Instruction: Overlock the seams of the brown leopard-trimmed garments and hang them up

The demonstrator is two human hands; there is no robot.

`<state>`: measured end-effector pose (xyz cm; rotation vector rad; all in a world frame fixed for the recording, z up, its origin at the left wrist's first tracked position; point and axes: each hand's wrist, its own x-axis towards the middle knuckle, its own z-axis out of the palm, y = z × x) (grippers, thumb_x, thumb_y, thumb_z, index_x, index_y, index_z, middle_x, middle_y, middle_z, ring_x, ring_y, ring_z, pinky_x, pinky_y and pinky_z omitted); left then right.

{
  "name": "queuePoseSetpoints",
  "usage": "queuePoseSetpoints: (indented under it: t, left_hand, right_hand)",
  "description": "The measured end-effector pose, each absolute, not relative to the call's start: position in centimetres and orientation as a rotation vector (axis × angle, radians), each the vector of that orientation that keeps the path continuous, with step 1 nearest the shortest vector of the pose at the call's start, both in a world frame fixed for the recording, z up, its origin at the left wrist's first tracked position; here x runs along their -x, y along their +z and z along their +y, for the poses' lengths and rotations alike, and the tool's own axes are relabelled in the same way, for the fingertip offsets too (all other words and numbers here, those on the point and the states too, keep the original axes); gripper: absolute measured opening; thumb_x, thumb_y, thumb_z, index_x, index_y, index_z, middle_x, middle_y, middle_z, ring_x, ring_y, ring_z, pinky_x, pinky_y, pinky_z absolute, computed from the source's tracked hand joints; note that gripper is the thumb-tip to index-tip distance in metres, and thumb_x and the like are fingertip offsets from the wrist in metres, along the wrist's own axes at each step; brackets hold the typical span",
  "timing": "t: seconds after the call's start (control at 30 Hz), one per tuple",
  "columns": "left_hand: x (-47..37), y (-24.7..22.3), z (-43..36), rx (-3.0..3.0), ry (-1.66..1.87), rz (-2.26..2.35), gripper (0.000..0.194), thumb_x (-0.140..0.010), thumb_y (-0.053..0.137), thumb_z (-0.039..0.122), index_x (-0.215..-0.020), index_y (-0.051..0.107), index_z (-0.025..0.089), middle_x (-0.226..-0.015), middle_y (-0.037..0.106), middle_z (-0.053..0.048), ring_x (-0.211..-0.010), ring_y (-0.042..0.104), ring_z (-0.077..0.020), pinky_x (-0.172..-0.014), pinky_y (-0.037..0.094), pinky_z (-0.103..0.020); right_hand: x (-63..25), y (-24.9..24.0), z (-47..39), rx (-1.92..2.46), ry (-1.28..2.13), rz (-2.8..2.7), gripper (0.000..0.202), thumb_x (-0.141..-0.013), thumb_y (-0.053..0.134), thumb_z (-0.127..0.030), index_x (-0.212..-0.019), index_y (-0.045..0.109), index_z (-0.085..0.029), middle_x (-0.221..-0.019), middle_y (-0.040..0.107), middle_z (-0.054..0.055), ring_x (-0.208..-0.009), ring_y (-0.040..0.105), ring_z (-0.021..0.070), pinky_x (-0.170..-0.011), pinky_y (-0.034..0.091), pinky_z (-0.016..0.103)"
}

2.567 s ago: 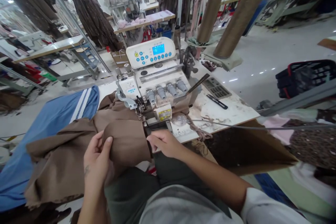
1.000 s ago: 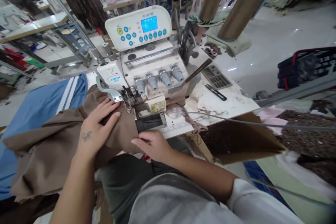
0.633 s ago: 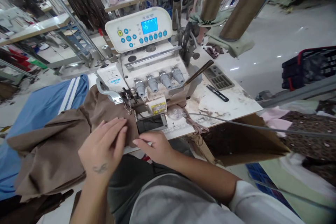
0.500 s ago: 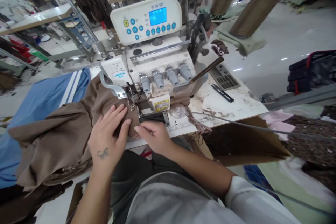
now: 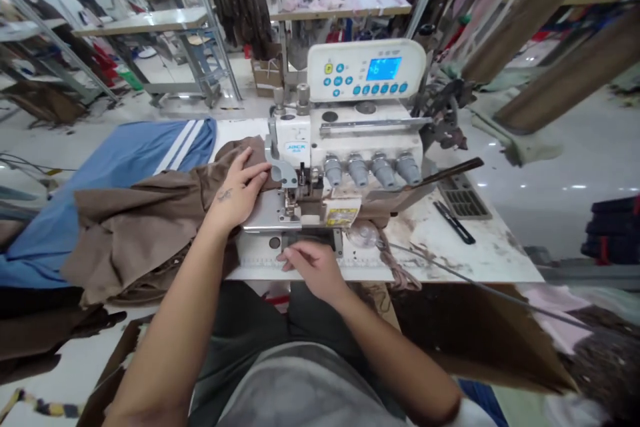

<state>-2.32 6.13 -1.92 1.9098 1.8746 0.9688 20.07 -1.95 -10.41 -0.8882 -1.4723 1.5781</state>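
My left hand [image 5: 237, 192] lies on the brown fabric [image 5: 145, 213] with its fingers spread, left of the needle area. The fabric runs in folds from beside the presser foot [image 5: 291, 200] out to the left, with part of it beneath my palm. A white overlock sewing machine [image 5: 367, 140] stands in front of me, its metal work plate [image 5: 267, 210] bare beside my fingertips. Just below the plate, over the table's front edge, hovers or rests my right hand [image 5: 317, 270]. Its fingers are curled together, and no cloth shows in them.
Blue fabric with white stripes [image 5: 115, 167] covers the table's left side. Right of the machine lie a black cutter [image 5: 454, 221] and a grey compartment tray [image 5: 463, 197]. A cable [image 5: 450, 273] crosses the right front. An open cardboard box [image 5: 475, 327] stands below the table edge.
My left hand has shifted the brown fabric left and back, off the front of the plate. My right hand no longer touches the fabric. The view has swung left, placing the machine further right.
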Motion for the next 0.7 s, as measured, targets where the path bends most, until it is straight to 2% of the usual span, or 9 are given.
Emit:
queuePoseSetpoints:
  t: [0.1, 0.17, 0.27, 0.3, 0.37, 0.43, 0.5, 0.6, 0.7]
  left_hand:
    - [3.9, -1.6, 4.5, -1.745, 0.901, 1.907, 0.050, -0.106, 0.047, 0.053, -0.150, 0.061, 0.035, -0.158, 0.059, -0.005, -0.150, 0.050, -0.0293, -0.130, 0.031, -0.053]
    - [4.5, -1.9, 1.7, -1.740, 0.843, 1.875, 0.060, -0.105, 0.047, 0.058, -0.162, 0.045, 0.038, -0.163, 0.052, -0.005, -0.153, 0.047, -0.0302, -0.129, 0.033, -0.053]
    - [4.0, -4.0, -3.6, -1.768, 0.895, 1.879, 0.085, -0.099, 0.062, 0.052, -0.171, 0.021, 0.031, -0.166, 0.048, -0.012, -0.147, 0.054, -0.0305, -0.119, 0.049, -0.046]
    - [3.4, -5.1, -5.3, -1.790, 0.970, 1.943, 0.085, -0.097, 0.066, 0.045, -0.170, 0.025, 0.028, -0.157, 0.058, -0.014, -0.137, 0.064, -0.0300, -0.110, 0.056, -0.043]
    - [1.3, -7.2, -8.0, -1.920, 1.077, 2.092, 0.054, -0.098, 0.060, 0.027, -0.152, 0.055, 0.028, -0.122, 0.078, -0.010, -0.106, 0.077, -0.0273, -0.090, 0.064, -0.040]
    - [-1.2, -8.9, -9.4, -2.302, 0.990, 1.896, 0.042, -0.092, 0.053, 0.012, -0.126, 0.073, 0.028, -0.106, 0.080, -0.008, -0.095, 0.077, -0.0267, -0.084, 0.065, -0.039]
    - [-3.2, -9.5, -9.6, -2.444, 0.873, 1.736, 0.050, -0.086, 0.054, 0.006, -0.125, 0.075, 0.029, -0.112, 0.080, -0.007, -0.100, 0.076, -0.0265, -0.086, 0.065, -0.038]
    - [-2.6, -8.6, -9.0, -2.206, 0.797, 1.709, 0.054, -0.084, 0.054, 0.007, -0.129, 0.075, 0.029, -0.121, 0.080, -0.006, -0.112, 0.074, -0.0284, -0.099, 0.063, -0.043]
    - [3.7, -6.3, -9.6, -1.666, 0.973, 1.694, 0.030, -0.089, 0.063, 0.031, -0.112, 0.082, 0.028, -0.118, 0.081, -0.006, -0.111, 0.076, -0.0321, -0.101, 0.063, -0.048]
  right_hand:
    - [-20.1, -10.3, -2.0, 0.895, 1.559, -1.526, 0.040, -0.100, 0.066, -0.051, -0.089, 0.082, -0.017, -0.076, 0.080, 0.008, -0.069, 0.078, 0.0205, -0.065, 0.060, 0.028]
    - [-20.0, -10.1, -2.0, 0.902, 1.554, -1.548, 0.040, -0.101, 0.065, -0.051, -0.089, 0.082, -0.017, -0.075, 0.080, 0.008, -0.069, 0.078, 0.0213, -0.066, 0.060, 0.029]
    - [-19.9, -10.0, -1.9, 0.910, 1.528, -1.563, 0.040, -0.102, 0.063, -0.052, -0.092, 0.081, -0.017, -0.080, 0.081, 0.009, -0.072, 0.078, 0.0224, -0.069, 0.061, 0.032]
    - [-19.9, -10.0, -1.8, 0.889, 1.505, -1.580, 0.039, -0.101, 0.064, -0.053, -0.098, 0.081, -0.018, -0.089, 0.083, 0.010, -0.079, 0.079, 0.0234, -0.074, 0.062, 0.033]
    - [-19.8, -9.9, -1.7, 0.778, 1.469, -1.647, 0.040, -0.097, 0.071, -0.055, -0.115, 0.080, -0.020, -0.114, 0.081, 0.012, -0.103, 0.078, 0.0273, -0.091, 0.061, 0.039]
    - [-19.4, -9.9, -1.4, 0.634, 1.523, -1.674, 0.047, -0.094, 0.073, -0.059, -0.120, 0.078, -0.020, -0.125, 0.078, 0.013, -0.119, 0.072, 0.0301, -0.106, 0.056, 0.044]
    - [-19.1, -9.9, -1.1, 0.632, 1.607, -1.507, 0.050, -0.097, 0.066, -0.066, -0.105, 0.080, -0.019, -0.111, 0.081, 0.012, -0.110, 0.075, 0.0302, -0.106, 0.055, 0.046]
    - [-19.7, -9.8, -0.7, 0.835, 1.513, -1.203, 0.062, -0.097, 0.053, -0.077, -0.088, 0.076, -0.021, -0.087, 0.080, 0.010, -0.086, 0.077, 0.0292, -0.090, 0.062, 0.045]
    - [-21.8, -9.1, -0.9, 0.980, 1.204, -1.393, 0.065, -0.093, 0.052, -0.084, -0.081, 0.075, -0.024, -0.080, 0.077, 0.010, -0.082, 0.075, 0.0316, -0.082, 0.062, 0.044]
